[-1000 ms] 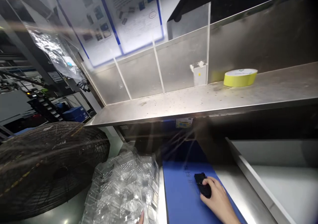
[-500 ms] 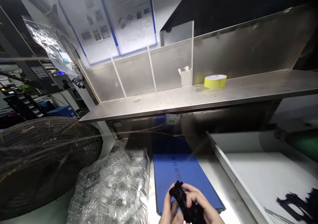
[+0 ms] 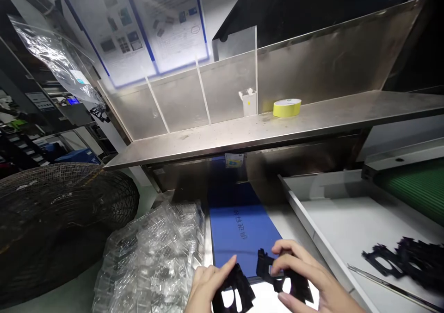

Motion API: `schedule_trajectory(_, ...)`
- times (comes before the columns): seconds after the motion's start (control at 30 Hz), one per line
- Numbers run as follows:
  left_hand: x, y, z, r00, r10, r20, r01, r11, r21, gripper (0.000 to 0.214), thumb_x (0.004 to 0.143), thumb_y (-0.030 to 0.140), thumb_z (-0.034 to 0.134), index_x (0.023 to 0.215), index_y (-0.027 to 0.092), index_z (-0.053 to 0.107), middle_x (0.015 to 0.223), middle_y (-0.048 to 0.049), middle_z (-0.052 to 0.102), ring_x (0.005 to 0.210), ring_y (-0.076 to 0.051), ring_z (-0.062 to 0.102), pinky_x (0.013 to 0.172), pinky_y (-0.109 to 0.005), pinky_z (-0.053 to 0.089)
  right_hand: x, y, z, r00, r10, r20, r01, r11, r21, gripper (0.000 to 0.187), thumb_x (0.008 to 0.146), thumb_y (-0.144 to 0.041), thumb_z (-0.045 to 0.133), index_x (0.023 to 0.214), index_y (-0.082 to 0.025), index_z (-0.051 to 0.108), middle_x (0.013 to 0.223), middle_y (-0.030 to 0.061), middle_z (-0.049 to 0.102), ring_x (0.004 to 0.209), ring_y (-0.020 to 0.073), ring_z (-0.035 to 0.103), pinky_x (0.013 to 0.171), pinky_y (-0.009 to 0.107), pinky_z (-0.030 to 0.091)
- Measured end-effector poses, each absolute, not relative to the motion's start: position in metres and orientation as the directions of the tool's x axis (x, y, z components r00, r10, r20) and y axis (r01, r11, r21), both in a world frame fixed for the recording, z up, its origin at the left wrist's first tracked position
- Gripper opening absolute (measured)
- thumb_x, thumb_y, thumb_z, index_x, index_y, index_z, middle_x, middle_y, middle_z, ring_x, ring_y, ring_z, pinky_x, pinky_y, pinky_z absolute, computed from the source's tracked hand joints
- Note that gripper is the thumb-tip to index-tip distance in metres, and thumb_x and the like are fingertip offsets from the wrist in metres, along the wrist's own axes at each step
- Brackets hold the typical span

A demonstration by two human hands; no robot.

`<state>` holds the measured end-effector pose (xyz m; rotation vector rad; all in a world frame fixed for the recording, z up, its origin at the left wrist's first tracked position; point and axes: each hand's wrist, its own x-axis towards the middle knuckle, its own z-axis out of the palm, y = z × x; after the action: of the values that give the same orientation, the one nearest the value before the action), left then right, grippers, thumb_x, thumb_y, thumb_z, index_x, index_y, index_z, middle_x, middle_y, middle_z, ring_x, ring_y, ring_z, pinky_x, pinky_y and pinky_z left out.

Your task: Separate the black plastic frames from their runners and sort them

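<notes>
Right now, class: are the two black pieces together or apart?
Apart: the left hand holds one black piece, the right hand a second black piece, with a gap between them.

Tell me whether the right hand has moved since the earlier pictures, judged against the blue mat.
Yes. The right hand, holding a black piece, has moved from on top of the blue mat toward the mat's near end, and now sits at its near right corner.

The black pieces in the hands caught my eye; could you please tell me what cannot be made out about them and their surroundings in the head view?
All in the head view:
Left black piece, by the left hand: lower end cut off by the bottom edge.
Right black piece, in the right hand: partly hidden by the fingers.
Black pieces in the white tray: blurred, exact shapes unclear.
Poster: print too small to read.
</notes>
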<state>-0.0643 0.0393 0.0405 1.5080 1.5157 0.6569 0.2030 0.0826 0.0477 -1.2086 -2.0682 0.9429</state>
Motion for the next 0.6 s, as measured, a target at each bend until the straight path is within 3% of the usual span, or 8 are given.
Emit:
schedule_trajectory(0.1, -0.063, 0.041, 0.065, 0.138, 0.940, -0.313, 0.660, 0.148, 0.736, 0.088, 0.059, 0.041, 0.087, 0.140, 0.030, 0.054, 0.111, -0.0139, 0.065, 0.110, -0.040, 0.057, 0.102, -0.051, 0.041, 0.206, 0.083, 0.059, -0.498, 0.856, 0.139, 0.589, 0.452, -0.670, 0.043, 0.079, -0.023, 0.066, 0.121, -0.031, 0.061, 0.138, 0.0078, 0.055, 0.130, 0.0277, 0.056, 0.101, 0.032, 0.053)
schedule_trajectory(0.17, -0.056, 0.042, 0.067, 0.066, 0.941, -0.332, 0.680, 0.201, 0.705, 0.093, 0.060, 0.027, 0.082, 0.146, 0.018, 0.047, 0.128, -0.0211, 0.062, 0.119, -0.044, 0.056, 0.104, -0.053, 0.041, 0.202, 0.080, 0.064, -0.551, 0.816, 0.174, 0.570, 0.521, -0.635, 0.058, 0.075, -0.016, 0.064, 0.131, -0.029, 0.054, 0.141, 0.0078, 0.054, 0.133, 0.0269, 0.054, 0.103, 0.029, 0.052)
schedule_trajectory(0.3, -0.036, 0.044, 0.047, -0.037, 0.969, -0.245, 0.715, 0.197, 0.671, 0.080, 0.061, 0.015, 0.064, 0.138, -0.002, 0.049, 0.138, -0.0316, 0.056, 0.131, -0.047, 0.048, 0.112, -0.055, 0.036, 0.183, 0.074, 0.074, -0.609, 0.767, 0.205, 0.520, 0.580, -0.626, 0.064, 0.070, -0.006, 0.058, 0.131, -0.023, 0.054, 0.132, 0.0094, 0.062, 0.124, 0.0257, 0.061, 0.101, 0.027, 0.054)
schedule_trajectory(0.47, -0.014, 0.043, 0.026, -0.006, 0.999, -0.043, 0.667, 0.036, 0.744, 0.068, 0.052, 0.006, 0.057, 0.119, 0.002, 0.065, 0.117, -0.0282, 0.066, 0.111, -0.044, 0.060, 0.099, -0.055, 0.046, 0.162, 0.070, 0.080, -0.636, 0.728, 0.256, 0.417, 0.604, -0.679, 0.074, 0.061, 0.003, 0.054, 0.132, -0.019, 0.056, 0.133, 0.0103, 0.063, 0.122, 0.0227, 0.062, 0.104, 0.026, 0.052)
schedule_trajectory(0.53, -0.013, 0.039, 0.026, -0.050, 0.999, 0.007, 0.563, 0.022, 0.826, 0.069, 0.055, 0.009, 0.061, 0.123, 0.007, 0.064, 0.122, -0.0252, 0.065, 0.114, -0.042, 0.060, 0.100, -0.051, 0.047, 0.164, 0.070, 0.080, -0.630, 0.711, 0.312, 0.362, 0.624, -0.692, 0.078, 0.063, 0.005, 0.057, 0.136, -0.021, 0.052, 0.137, 0.0088, 0.061, 0.125, 0.0210, 0.060, 0.107, 0.024, 0.050)
schedule_trajectory(0.6, -0.016, 0.034, 0.029, -0.105, 0.994, -0.004, 0.354, 0.041, 0.934, 0.070, 0.063, 0.018, 0.066, 0.132, 0.012, 0.059, 0.129, -0.0217, 0.064, 0.119, -0.038, 0.060, 0.102, -0.045, 0.048, 0.169, 0.070, 0.080, -0.614, 0.696, 0.372, 0.301, 0.642, -0.705, 0.074, 0.072, 0.001, 0.067, 0.138, -0.025, 0.049, 0.136, 0.0053, 0.063, 0.123, 0.0187, 0.062, 0.105, 0.020, 0.050)
